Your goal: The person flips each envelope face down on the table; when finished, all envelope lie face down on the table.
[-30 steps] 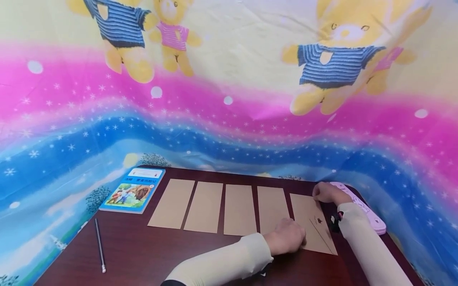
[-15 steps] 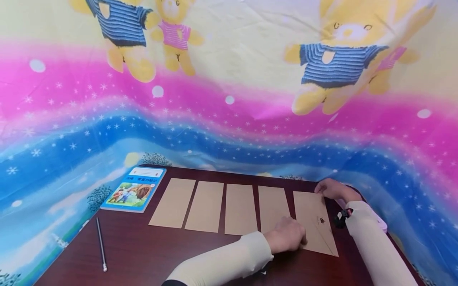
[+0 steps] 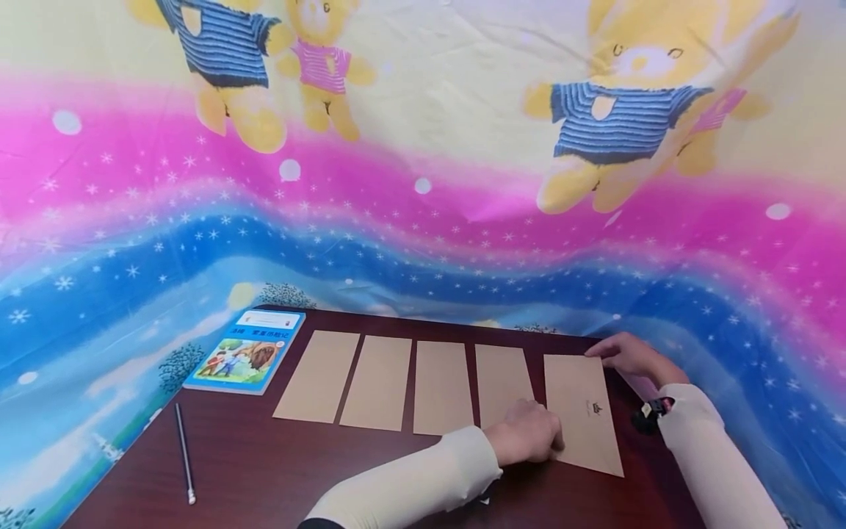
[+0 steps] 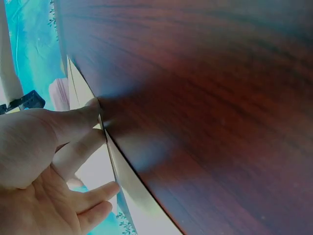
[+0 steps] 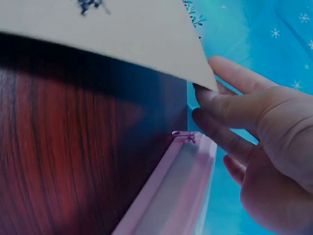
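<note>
A brown paper envelope (image 3: pixel 575 400) with a small dark crown print lies at the right end of a row of similar brown envelopes (image 3: pixel 444 388). My right hand (image 3: pixel 628 358) pinches its far right corner between thumb and fingers. In the right wrist view, that corner of the envelope (image 5: pixel 161 54) is raised off the table. At the near left corner, my left hand (image 3: pixel 529 433) pinches the envelope's edge. The left wrist view shows the thumb and index finger at that edge, with the other fingers (image 4: pixel 100 196) loosely extended. The left hand covers part of the neighbouring envelope (image 3: pixel 505 371).
A blue picture-covered book (image 3: pixel 246 353) lies at the far left of the dark wooden table (image 3: pixel 277 470). Nearer sits a dark pencil (image 3: pixel 184 454). A pink object (image 5: pixel 171 191) stands by the right edge, mostly hidden by my right arm. A printed cloth (image 3: pixel 423 228) surrounds the table.
My right hand has moved right, drawing the far end of the end envelope with it. The diagonal line on the envelope no longer shows. My left hand has barely moved.
</note>
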The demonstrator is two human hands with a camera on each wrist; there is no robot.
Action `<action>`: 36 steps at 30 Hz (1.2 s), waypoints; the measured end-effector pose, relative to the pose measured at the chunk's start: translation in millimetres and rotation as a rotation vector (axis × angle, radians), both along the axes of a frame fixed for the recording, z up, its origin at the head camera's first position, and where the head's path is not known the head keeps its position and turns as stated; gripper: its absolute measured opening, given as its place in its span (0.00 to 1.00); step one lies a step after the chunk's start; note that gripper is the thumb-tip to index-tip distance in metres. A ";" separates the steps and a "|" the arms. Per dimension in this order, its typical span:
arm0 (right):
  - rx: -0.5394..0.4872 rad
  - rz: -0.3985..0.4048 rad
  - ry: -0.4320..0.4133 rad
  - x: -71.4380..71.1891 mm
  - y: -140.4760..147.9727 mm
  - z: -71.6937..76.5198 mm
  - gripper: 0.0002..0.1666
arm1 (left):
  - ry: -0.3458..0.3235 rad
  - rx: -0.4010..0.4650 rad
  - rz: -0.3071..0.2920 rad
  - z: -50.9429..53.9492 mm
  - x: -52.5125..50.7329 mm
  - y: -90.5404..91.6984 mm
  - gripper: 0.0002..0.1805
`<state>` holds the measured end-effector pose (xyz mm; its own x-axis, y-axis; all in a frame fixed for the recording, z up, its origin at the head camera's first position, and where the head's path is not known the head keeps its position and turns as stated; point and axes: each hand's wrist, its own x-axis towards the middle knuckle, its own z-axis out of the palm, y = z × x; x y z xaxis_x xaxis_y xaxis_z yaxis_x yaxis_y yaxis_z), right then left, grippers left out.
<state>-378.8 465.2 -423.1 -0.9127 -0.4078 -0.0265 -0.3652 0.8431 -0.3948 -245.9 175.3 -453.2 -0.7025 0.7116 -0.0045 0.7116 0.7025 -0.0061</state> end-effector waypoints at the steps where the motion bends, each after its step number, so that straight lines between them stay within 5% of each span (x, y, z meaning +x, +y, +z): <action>1: -0.007 0.006 0.002 -0.6 1.7 -0.7 0.16 | 0.000 0.001 -0.004 -0.1 -0.1 -0.6 0.17; 11: -0.035 0.064 -0.009 1.2 -4.3 19.7 0.17 | 0.121 -0.032 0.023 1.8 9.1 1.7 0.16; 19: -0.188 0.026 -0.111 -2.9 -22.9 37.0 0.18 | 0.154 -0.025 0.044 -1.3 12.5 2.4 0.39; 25: -0.300 0.053 -0.210 -5.1 -29.4 41.3 0.22 | 0.098 -0.003 0.078 0.8 16.4 5.4 0.57; 36: -0.299 0.131 -0.216 -12.8 -34.3 27.6 0.25 | 0.051 0.020 0.093 -0.5 12.4 3.3 0.64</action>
